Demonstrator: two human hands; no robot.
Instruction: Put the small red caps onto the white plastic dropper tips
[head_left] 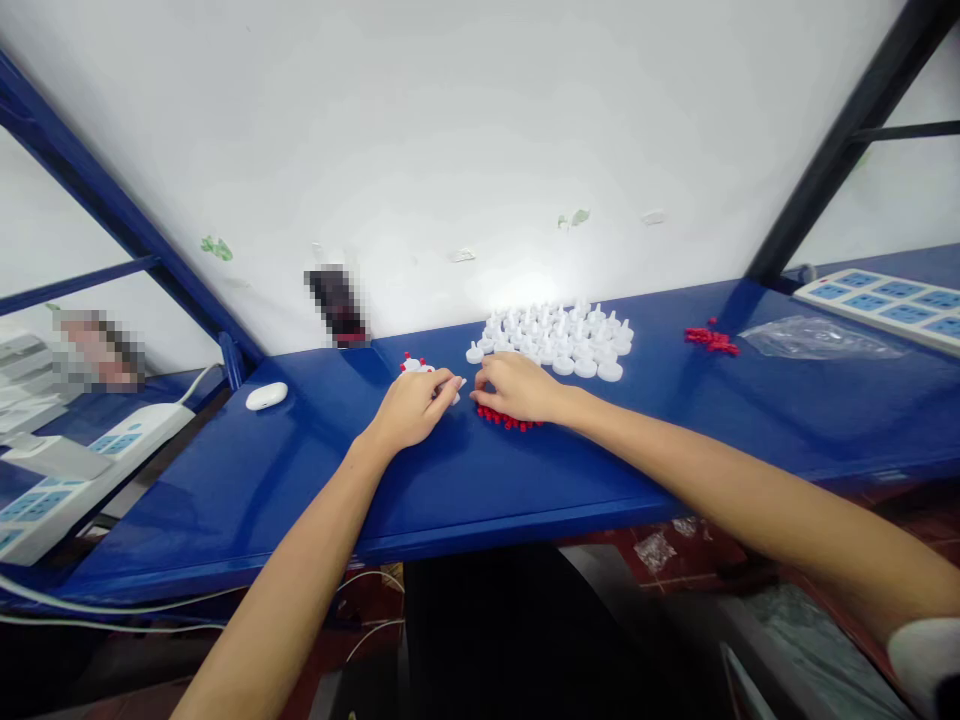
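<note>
My left hand (411,410) is closed on a white nozzle cap (457,397), mostly covered by the fingers and thumb. Just beyond its knuckles lie a few white nozzle caps with red tips (412,366). My right hand (517,385) is a little to the right, fingertips pinched together low over a pile of small red tips (510,420). Whatever is between those fingertips is too small to make out. Behind the right hand stands a large group of white nozzle caps (585,366), spouts mostly upward, without red tips.
A second heap of red tips (711,340) lies to the right, beside a clear plastic bag (817,338). The blue table (480,490) also carries a white earbud case (266,397) at left. Power strips (892,300) sit at the far right and far left.
</note>
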